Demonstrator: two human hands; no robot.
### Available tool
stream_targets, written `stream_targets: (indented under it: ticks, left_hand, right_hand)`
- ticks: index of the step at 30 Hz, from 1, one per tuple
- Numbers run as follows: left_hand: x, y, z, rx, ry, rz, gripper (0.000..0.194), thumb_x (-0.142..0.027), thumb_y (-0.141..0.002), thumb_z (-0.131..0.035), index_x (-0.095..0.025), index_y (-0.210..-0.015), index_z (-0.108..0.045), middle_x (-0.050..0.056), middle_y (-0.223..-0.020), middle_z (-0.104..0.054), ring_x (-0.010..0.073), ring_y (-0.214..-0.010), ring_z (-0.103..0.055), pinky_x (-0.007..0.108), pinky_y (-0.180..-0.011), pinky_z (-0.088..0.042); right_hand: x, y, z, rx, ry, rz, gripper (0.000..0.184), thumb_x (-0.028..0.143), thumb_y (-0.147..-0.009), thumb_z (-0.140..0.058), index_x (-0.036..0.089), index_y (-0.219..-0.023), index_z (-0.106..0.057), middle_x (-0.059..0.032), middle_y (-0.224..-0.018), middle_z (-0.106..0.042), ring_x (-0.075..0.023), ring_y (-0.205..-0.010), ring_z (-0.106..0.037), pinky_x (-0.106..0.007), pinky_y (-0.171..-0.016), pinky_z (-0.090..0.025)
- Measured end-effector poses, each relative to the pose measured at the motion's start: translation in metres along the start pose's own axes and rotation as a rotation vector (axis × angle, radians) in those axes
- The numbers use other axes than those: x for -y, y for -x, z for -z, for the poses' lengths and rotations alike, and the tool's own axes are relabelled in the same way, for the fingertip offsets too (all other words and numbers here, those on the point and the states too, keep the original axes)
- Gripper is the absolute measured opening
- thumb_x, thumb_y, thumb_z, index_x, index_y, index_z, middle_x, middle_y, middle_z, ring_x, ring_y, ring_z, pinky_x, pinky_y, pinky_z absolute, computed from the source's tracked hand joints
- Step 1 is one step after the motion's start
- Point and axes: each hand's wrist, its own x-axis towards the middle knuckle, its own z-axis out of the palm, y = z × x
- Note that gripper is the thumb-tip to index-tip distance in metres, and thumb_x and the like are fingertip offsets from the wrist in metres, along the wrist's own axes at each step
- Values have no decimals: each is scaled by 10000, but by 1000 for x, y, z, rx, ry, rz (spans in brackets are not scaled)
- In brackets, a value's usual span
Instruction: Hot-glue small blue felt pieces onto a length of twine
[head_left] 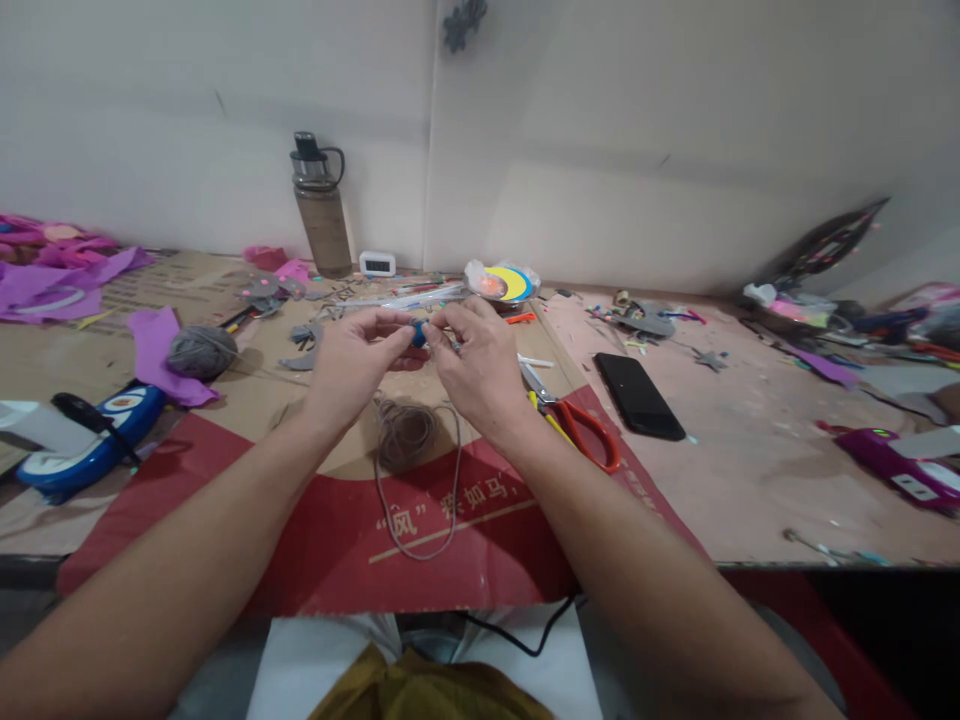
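**Two bare hands meeting over a small blue piece at a cluttered craft table**

A person's L hand (364,355) & R hand (480,360) are coming together fingertip to fingertip, mid-table, above a sheet of red-and-tan cardboard (315,560). Btwn them a small blue piece (418,335) is showing: deep blue, rounded where visible, mostly hidden by fingers. It's sitting right at the L thumb & fingertips, which are pinching it. R thumb & fingers are bunching close at its right side; can't tell if they're gripping it or something thinner.

Direction: so little of the blue piece is showing that its long axis & which way it's pointing can't be told.

Just below the hands, i.e. nearer the person, a tangle of thin grey-brown cord (405,437) is lying on the cardboard. One long narrow loop is trailing from it, its long axis running toward the person, its rounded end crossing the red part & a printed line. Can't tell if the cord is joining the blue piece.

Right of the R hand, red-handled scissors (586,435) are lying w/ handles angling toward the person; a black phone (639,396) is resting beyond. On the left, a grey yarn ball (201,352) is resting on purple felt (154,335). At the back, a water bottle (322,215) is standing nr a small white digital clock (377,264).
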Motion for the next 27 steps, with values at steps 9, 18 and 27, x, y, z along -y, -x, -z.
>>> stream_targets:
  ticks: [9, 18, 27]
  left_hand:
    - [-2, 2, -1, 6, -9, -3, 223, -294, -704, -754, -152, -866, -697, 41, -787, -729, 137, -628, -685, 295, -665, -601]
    - [-1, 2, -1, 1, 6, -4, 181, -273, -718, -730, -159, -857, -707, 26, -747, -719, 130, -592, -675, 270, -620, -593]
    - [-2, 2, -3, 10, -9, -2, 167, -312, -693, -762, -175, -770, -705, 27, -719, -707, 138, -602, -666, 286, -626, -596]
  right_hand:
    - [0, -3, 0, 87, 10, -80, 186, 235, -881, -551, 209, -705, -604, -30, -766, -604, -178, -781, -535, -349, -757, -403]
    - [1, -2, -2, 85, 8, -118, 170, 224, -859, -568, 205, -709, -644, -40, -774, -625, -186, -775, -552, -361, -748, -411]
    - [3, -1, -3, 114, 44, -95, 179, 196, -865, -536, 209, -721, -643, -58, -818, -618, -203, -829, -553, -369, -770, -420]
